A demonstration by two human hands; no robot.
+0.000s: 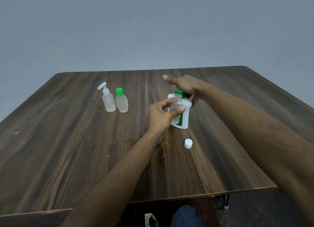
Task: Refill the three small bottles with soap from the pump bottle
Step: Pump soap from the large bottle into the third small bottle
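bottles (115, 101) well inside table edge (237, 192)

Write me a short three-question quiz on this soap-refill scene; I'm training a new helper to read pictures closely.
1. True or false: the small clear bottle held by the left hand has its cap on.
2. Where does the white cap lie? A) on the table near the pump bottle B) beside the green-capped bottle C) in the right hand
3. Fill in: the right hand rests on the pump bottle's ____ pump head.

Key: 1 false; 2 A; 3 green
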